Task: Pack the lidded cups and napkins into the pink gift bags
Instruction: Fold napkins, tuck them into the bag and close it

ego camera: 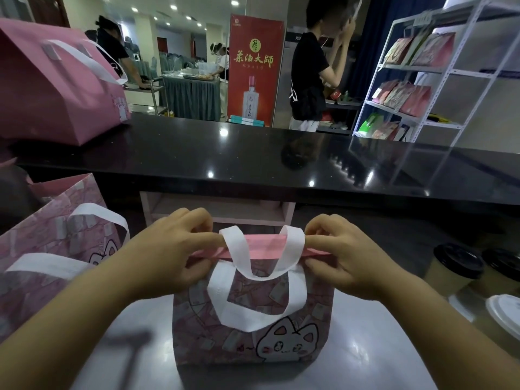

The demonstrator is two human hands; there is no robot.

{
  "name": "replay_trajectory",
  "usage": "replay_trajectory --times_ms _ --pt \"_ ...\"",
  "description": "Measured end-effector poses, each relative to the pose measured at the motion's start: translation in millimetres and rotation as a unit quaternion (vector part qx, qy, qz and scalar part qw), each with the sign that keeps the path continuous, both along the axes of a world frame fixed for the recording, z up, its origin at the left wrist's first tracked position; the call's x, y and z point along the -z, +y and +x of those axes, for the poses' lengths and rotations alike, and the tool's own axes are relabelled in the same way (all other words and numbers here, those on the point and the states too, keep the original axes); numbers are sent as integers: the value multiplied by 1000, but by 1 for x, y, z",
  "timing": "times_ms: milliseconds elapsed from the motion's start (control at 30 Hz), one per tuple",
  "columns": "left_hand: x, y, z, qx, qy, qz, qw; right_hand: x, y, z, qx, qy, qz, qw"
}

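Observation:
A pink gift bag (253,327) with a white cat drawing and white handles stands upright on the grey work surface in front of me. Its top edge is folded over and pressed flat. My left hand (174,246) pinches the left end of that folded rim, and my right hand (340,254) pinches the right end. What is inside the bag is hidden. Two paper cups with black lids (455,263) stand at the right, with a white-lidded cup (503,311) in front of them. No napkins are visible.
A second pink bag (56,243) stands at my left and a third (56,88) sits on the black counter (253,159) behind. A pink box (216,206) lies under the counter's edge. A person stands beyond the counter beside a white shelf rack (422,80).

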State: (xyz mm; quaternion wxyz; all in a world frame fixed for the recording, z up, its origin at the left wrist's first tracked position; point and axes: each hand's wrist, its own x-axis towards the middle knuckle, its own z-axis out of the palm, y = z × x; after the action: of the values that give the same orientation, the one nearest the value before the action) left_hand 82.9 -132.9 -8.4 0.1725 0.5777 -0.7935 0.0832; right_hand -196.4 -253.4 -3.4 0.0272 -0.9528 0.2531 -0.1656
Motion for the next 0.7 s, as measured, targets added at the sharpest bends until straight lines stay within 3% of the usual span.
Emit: replay_trajectory --times_ms 167,333,433,700 --pt "-5 -6 0 -12 61 60 996 -7 -6 8 22 -24 74 997" --pt "-4 -15 -7 -28 59 31 997 -7 -10 16 44 -38 114 992" --pt "3 -20 -8 -52 51 34 997 1 -11 20 60 2 85 995" --pt "0 -34 -14 -87 54 42 994 -4 -11 42 90 8 50 995"
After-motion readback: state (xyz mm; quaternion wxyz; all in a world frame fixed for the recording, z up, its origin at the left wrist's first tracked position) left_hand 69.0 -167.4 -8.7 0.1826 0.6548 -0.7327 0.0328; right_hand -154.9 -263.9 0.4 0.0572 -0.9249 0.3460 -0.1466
